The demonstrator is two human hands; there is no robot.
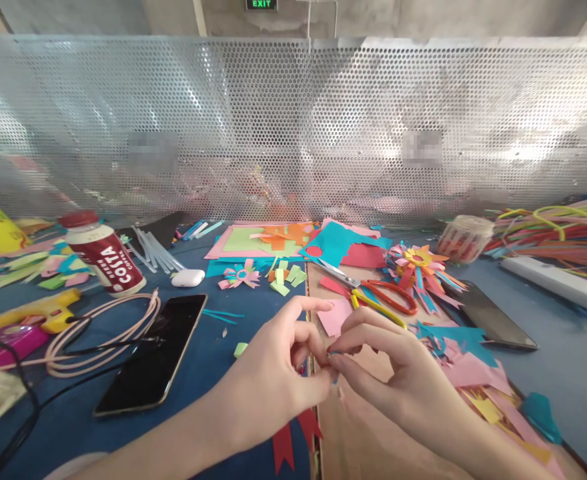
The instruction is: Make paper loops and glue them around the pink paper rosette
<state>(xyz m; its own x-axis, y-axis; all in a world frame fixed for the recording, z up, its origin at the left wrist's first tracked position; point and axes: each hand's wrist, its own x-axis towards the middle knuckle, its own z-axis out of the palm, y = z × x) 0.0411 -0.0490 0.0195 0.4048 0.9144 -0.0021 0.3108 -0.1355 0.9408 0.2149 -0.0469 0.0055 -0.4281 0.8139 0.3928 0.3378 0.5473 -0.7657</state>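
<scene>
My left hand [286, 363] is closed in a pinch, its index finger stretched out above the others. Against its fingertips, my right hand [391, 363] pinches too, thumb and index finger pressed together. Whatever lies between the fingers is mostly hidden; only a tiny bluish bit shows. Below my left hand lie red paper strips with notched ends [283, 448]. Just beyond the hands are a pink paper square [335, 317], scissors with red handles [391, 297] and a yellow-handled tool [381, 308]. A paper flower in several colours [418, 263] rests behind my right hand.
A black phone [156, 357], a coiled pink cable [103, 333], a yellow glue gun [48, 310] and a Costa bottle [104, 257] occupy the left. Paper scraps [493, 393] and another phone [493, 317] are at right. A perforated metal screen [273, 120] closes the back.
</scene>
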